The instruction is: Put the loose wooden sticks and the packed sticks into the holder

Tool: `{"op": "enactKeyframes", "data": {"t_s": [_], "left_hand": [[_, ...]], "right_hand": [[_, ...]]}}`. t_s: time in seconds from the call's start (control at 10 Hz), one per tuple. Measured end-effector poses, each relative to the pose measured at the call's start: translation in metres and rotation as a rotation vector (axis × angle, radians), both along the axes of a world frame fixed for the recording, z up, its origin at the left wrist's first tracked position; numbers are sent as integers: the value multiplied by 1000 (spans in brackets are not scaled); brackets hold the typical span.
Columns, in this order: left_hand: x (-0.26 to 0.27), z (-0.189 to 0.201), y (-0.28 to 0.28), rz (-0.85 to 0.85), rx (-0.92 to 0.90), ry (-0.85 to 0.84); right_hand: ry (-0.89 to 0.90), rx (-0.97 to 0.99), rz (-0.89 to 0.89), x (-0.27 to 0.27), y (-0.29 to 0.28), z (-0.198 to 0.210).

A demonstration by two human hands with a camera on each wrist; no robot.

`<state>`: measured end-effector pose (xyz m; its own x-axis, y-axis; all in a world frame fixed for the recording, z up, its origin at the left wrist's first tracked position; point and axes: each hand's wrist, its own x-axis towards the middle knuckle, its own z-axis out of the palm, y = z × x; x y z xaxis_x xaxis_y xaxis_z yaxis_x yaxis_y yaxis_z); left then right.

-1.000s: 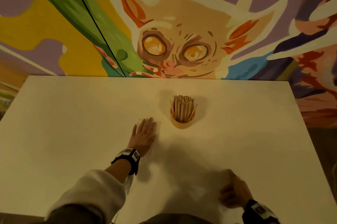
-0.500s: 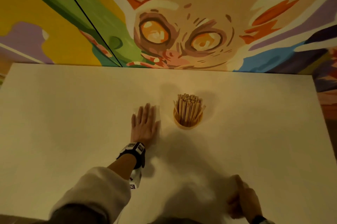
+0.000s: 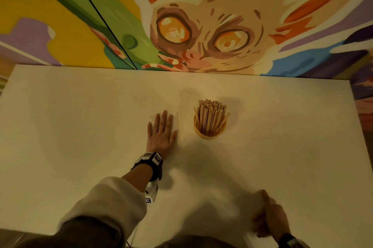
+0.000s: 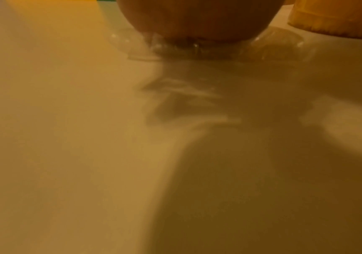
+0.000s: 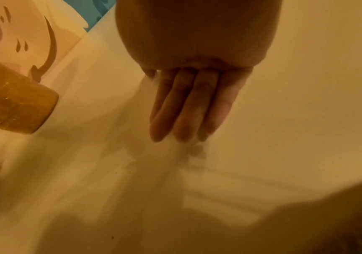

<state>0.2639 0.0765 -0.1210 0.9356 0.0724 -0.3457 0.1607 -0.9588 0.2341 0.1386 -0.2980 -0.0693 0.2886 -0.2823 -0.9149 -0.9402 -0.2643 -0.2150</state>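
A round wooden holder (image 3: 210, 135) stands at the table's middle, packed with upright wooden sticks (image 3: 211, 114). Just left of it, my left hand (image 3: 161, 132) lies flat, fingers straight, pressing on a clear plastic wrapper (image 3: 176, 120) whose edges show past the fingers. The left wrist view shows the heel of the palm (image 4: 197, 20) on the crinkled wrapper (image 4: 280, 44), with the holder (image 4: 336, 22) at the right. My right hand (image 3: 268, 221) rests near the table's front edge with fingers (image 5: 186, 106) loosely folded and nothing in them. The holder (image 5: 16, 106) is far to its left.
The white table (image 3: 80, 126) runs back to a painted mural wall (image 3: 201, 25). A grey sleeve (image 3: 105, 203) covers my left forearm, and a black wrist band (image 3: 150, 159) sits above the hand.
My head has tipped down and nearer, so the table fills more of the view. The left hand stays flat on the wrapper. The right hand has drifted slightly toward the front edge.
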Motion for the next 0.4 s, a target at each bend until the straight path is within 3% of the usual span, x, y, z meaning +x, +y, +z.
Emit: {"op": "enactKeyframes", "data": {"t_s": [0.2,0.4], "left_hand": [[1,14,3,13,-38,2],[-1,36,8,-15,-20,-143]], "right_hand": [[-16,7,6,-1,-1,-1],[-29,15,3,0,-1,1]]}}
